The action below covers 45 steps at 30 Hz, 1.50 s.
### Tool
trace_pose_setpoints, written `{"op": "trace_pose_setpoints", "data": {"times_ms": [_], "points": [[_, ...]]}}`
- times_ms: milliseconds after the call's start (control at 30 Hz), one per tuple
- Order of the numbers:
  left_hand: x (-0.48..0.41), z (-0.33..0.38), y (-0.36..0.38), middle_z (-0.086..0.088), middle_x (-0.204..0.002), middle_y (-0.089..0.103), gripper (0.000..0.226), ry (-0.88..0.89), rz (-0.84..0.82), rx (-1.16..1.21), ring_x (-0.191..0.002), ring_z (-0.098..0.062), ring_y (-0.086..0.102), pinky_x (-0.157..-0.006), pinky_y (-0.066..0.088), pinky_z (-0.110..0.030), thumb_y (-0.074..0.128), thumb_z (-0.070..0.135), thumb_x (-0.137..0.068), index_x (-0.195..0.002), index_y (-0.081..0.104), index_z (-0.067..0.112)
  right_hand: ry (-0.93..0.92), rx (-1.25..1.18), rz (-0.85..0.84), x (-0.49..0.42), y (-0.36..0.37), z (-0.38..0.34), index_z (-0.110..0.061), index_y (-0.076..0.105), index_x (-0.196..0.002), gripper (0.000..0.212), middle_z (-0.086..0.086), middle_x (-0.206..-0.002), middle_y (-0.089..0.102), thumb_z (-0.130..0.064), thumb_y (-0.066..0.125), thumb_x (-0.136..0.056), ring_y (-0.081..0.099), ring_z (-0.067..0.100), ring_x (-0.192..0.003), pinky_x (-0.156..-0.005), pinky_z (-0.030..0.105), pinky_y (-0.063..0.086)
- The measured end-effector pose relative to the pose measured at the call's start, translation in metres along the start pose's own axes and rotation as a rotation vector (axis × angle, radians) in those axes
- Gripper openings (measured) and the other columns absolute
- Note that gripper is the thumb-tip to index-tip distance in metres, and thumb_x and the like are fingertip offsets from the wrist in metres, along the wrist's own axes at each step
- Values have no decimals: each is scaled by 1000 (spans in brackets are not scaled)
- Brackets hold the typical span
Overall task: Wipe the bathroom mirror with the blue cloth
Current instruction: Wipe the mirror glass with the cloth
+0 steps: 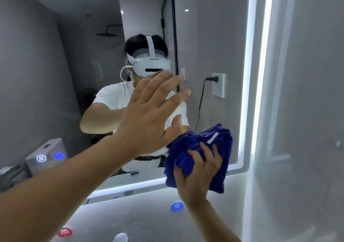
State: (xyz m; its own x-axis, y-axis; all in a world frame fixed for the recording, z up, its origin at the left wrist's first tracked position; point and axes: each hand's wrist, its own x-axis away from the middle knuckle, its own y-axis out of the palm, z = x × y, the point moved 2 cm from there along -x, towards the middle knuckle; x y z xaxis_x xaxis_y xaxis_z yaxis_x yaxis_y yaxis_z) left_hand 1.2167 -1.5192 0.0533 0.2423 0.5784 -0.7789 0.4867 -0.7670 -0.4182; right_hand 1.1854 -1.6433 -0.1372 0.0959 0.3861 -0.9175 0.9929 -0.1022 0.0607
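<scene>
We press the blue cloth (199, 156) with our right hand (200, 174), fingers curled into it, on the lit mirror (55, 74) lower right corner. Our left hand (149, 115) is flat, fingers straight. Grey walls (307, 92) surround.

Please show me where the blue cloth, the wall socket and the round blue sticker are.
blue cloth (219, 139): head view, on its upper folds.
wall socket (220, 85): head view, on its white plate.
round blue sticker (177, 206): head view, on its centre.
</scene>
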Motion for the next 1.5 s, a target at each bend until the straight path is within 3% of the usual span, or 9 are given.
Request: {"op": "trace_pose_setpoints", "data": {"times_ms": [167,267,433,600,867,967,1133,1233,1500], "points": [[-1,7,-14,-9,-147,47,46,-11,44,-28,-141,-31,36,-113,28,-52,48,31,-90,-131,60,14,-566,137,-382,39,11,-17,-29,52,-114,45,-4,-133,45,-46,67,-75,37,25,-130,-118,43,15],[10,7,-12,-10,-147,47,46,-12,7,-50,-141,-30,36,-115,26,-50,47,31,-91,-131,60,13,-767,132,-454,17,-10,17,-28,55,-115,45,-3,-131,46,-42,70,-75,40,25,-129,-117,43,17],[35,0,-1,-10,-149,46,46,-64,-99,-46,-143,-30,32,-119,18,-50,48,34,-91,-131,60,16,-281,14,-200,-73,-46,63,-18,52,-109,43,6,-128,48,-38,67,-75,39,33,-125,-113,43,23],[44,-8,-1,-10,-149,45,46,-97,-74,-55,-143,-29,30,-121,9,-41,46,35,-92,-131,59,15,76,4,113,-91,-12,3,-15,52,-111,42,14,-130,53,-33,60,-74,39,36,-129,-113,45,25],[48,-8,-7,-11,-147,47,47,-118,-37,-79,-141,-31,35,-112,30,-56,47,30,-90,-131,60,11,-626,121,-354,38,-12,18,-29,52,-117,46,-3,-133,47,-45,71,-78,43,25,-126,-117,43,22],[44,-10,-10,-11,-147,47,47,-107,-38,-86,-141,-31,35,-111,31,-58,47,31,-90,-131,59,12,-561,127,-389,12,-38,53,-28,51,-117,42,-3,-132,46,-44,62,-81,39,24,-129,-113,45,27],[27,-18,-18,-10,-150,44,46,-104,46,-93,-142,-31,33,-110,30,-58,47,30,-91,-134,55,14,-41,69,6,-120,-38,38,-8,61,-112,47,11,-136,49,-39,58,-76,35,36,-130,-110,52,26],[22,-28,-26,-8,-152,42,47,-93,70,-119,-145,-29,29,-115,26,-54,49,30,-92,-137,51,16,54,104,124,-174,-15,-13,-14,57,-120,48,11,-141,48,-37,60,-78,31,35,-136,-112,55,23],[3,-47,-38,-7,-152,41,48,-190,48,-167,-145,-27,28,-115,25,-53,47,34,-91,-135,55,16,-613,193,-303,-52,20,-56,-34,51,-128,54,-1,-148,37,-54,64,-79,24,30,-143,-118,51,13]]}}
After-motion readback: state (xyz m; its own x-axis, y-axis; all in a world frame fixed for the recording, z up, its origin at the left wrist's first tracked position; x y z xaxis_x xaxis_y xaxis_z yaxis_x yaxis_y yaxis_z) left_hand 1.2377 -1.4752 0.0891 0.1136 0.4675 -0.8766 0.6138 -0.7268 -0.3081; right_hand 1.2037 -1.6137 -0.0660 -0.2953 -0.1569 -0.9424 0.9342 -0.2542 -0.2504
